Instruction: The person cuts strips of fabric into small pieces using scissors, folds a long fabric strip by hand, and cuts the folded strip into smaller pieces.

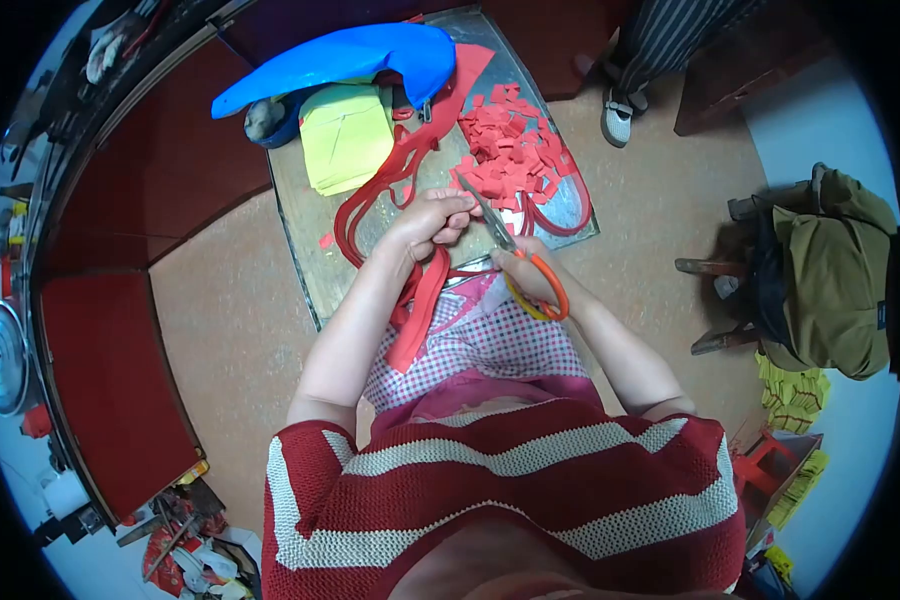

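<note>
My left hand (435, 220) is closed on a red fabric strip (425, 305), whose loose end hangs over my lap. My right hand (526, 272) grips a pair of scissors (545, 285) with orange and yellow handles. The blades point up and left, close to the fingertips of my left hand. Just beyond the blades lies a heap of small cut red pieces (510, 150) on the table. Long red strips curve across the tabletop on both sides of my hands. The fingers of my right hand are partly hidden by the handles.
The small table (305, 235) also bears a stack of yellow cloths (345, 140), a blue bag (360, 60) and a blue bowl (270, 122). A person's striped trouser leg and shoe (617, 118) show beyond it. At right stands a chair draped with an olive jacket (835, 270).
</note>
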Action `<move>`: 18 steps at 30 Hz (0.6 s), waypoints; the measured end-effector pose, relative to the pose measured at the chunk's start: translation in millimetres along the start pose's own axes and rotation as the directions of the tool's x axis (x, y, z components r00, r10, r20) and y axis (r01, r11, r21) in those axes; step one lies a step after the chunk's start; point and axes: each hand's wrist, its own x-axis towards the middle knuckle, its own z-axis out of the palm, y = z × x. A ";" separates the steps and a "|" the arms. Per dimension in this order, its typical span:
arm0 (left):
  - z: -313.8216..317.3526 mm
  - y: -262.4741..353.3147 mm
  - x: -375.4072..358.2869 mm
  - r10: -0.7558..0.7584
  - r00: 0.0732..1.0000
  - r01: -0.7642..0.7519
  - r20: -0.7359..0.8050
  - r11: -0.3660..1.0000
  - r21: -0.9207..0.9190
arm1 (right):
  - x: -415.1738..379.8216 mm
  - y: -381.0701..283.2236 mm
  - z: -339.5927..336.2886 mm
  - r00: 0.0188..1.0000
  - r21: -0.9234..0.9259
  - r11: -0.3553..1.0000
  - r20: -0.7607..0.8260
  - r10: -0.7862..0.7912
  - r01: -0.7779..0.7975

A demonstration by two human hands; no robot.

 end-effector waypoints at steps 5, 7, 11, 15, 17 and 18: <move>14.8 -1.0 -8.7 0.026 0.999 -0.026 0.035 1.000 0.006 | 3.5 -4.9 -7.8 1.000 0.102 0.995 0.000 -0.011 0.011; 24.6 -9.1 -13.9 0.059 0.998 -0.060 0.018 0.996 0.061 | 2.0 -18.4 -13.3 0.999 0.336 0.941 -0.011 0.046 -0.040; 38.1 -13.2 -23.1 0.119 0.993 -0.115 0.009 0.939 0.325 | 8.5 -21.7 -10.2 0.983 0.297 0.950 -0.177 -0.044 0.096; 43.0 -16.2 -26.6 0.133 0.990 -0.140 0.044 0.910 0.391 | 12.9 -20.2 -5.5 0.977 0.230 0.959 -0.172 -0.129 0.167; 41.7 -17.6 -31.3 0.142 0.989 -0.146 0.038 0.908 0.394 | 10.4 -22.3 -1.9 0.975 0.222 0.958 -0.170 -0.146 0.182; 43.8 -14.5 -35.6 0.124 0.992 -0.125 0.028 0.912 0.390 | 11.5 -20.4 -1.5 0.959 0.166 0.955 -0.189 -0.212 0.244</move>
